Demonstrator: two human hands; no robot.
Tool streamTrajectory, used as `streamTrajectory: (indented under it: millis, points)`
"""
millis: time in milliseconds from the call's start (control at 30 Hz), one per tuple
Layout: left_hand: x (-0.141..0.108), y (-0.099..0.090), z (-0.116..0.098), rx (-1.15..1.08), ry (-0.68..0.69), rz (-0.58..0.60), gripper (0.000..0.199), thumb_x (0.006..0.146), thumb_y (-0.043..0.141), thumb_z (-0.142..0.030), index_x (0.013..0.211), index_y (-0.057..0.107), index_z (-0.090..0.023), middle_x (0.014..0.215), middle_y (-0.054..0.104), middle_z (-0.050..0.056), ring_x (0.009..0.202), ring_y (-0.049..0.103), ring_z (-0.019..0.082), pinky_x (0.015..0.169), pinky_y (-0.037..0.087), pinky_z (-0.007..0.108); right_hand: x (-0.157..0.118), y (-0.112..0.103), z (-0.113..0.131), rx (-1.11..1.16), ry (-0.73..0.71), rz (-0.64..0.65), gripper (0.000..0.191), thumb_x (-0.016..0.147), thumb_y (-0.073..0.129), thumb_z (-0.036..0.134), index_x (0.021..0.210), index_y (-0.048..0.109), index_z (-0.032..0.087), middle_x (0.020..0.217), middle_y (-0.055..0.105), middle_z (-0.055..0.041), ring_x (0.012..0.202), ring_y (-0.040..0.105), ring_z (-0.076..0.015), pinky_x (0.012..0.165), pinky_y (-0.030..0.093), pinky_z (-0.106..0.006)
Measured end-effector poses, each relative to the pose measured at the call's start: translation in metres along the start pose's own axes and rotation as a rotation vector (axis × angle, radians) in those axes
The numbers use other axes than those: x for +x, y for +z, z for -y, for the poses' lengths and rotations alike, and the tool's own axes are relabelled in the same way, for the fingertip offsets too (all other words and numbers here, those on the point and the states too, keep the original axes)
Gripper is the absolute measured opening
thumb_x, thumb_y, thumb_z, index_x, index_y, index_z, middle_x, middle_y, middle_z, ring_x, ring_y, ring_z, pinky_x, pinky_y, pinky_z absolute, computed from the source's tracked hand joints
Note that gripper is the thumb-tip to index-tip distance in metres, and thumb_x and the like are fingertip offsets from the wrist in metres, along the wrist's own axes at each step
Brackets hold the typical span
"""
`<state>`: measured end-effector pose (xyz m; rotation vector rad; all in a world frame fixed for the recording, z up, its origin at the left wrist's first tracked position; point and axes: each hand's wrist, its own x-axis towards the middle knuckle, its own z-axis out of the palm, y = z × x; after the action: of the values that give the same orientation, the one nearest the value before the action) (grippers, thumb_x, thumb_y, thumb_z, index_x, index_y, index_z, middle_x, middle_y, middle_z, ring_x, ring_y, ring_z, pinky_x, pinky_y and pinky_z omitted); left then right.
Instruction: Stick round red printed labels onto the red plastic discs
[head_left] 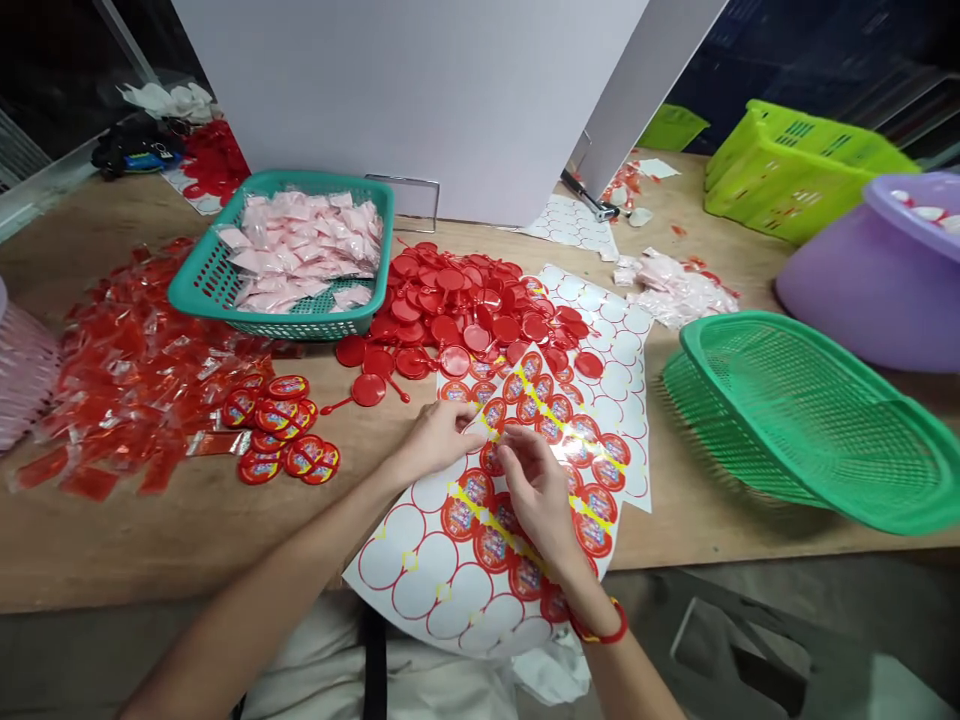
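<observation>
A sheet of round red stickers point(491, 545) slopes over the table's front edge, its lower rows bare white backing with red ring outlines. At the sheet's upper left edge, my left hand point(439, 440) has thumb and fingers closed on it. My right hand point(538, 490) lies over the printed stickers, fingers curled and fingertips beside the left ones; what is between them is too small to make out. Just beyond is a heap of red round paddles with thin handles point(450, 300). Several paddles with printed stickers point(281, 420) lie stacked to the left.
A teal basket point(300, 325) holds pink-white packets point(307, 245). Red clear-wrapped packets point(142, 360) spread at left. A green basket point(795, 450) overhangs the front edge at right, near a purple tub point(862, 280) and lime crate point(795, 175). A white panel point(412, 100) stands behind.
</observation>
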<state>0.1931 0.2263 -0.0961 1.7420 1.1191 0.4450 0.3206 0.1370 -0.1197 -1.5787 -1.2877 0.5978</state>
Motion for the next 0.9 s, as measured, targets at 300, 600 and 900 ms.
streamTrajectory:
  millis: [300,600,900]
  points:
    - [-0.012,0.0,0.003,0.033,0.137,0.072,0.013,0.071,0.05,-0.022,0.064,0.058,-0.014,0.056,0.043,-0.005,0.054,0.036,0.009,0.05,0.027,0.021,0.032,-0.011,0.004,-0.356,-0.517,0.219,0.016,0.086,0.048,0.02,0.092,0.062,0.016,0.083,0.06,-0.0094,0.074,0.058,-0.018,0.064,0.052,-0.033]
    - [-0.016,-0.001,0.004,0.031,0.111,0.098,0.011,0.07,0.049,-0.02,0.064,0.056,-0.015,0.055,0.04,-0.005,0.055,0.036,0.009,0.051,0.027,0.02,0.033,-0.013,-0.002,-0.326,-0.59,0.248,0.018,0.086,0.044,0.015,0.09,0.062,0.015,0.08,0.061,-0.0086,0.07,0.057,-0.0161,0.062,0.051,-0.03]
    - [-0.016,0.002,0.004,0.055,0.126,0.046,0.011,0.069,0.049,-0.017,0.059,0.054,-0.015,0.056,0.043,-0.005,0.055,0.038,0.009,0.052,0.029,0.02,0.036,-0.014,0.0,-0.365,-0.533,0.321,0.019,0.087,0.044,0.024,0.082,0.062,0.018,0.076,0.06,-0.0065,0.069,0.056,-0.0165,0.061,0.05,-0.032]
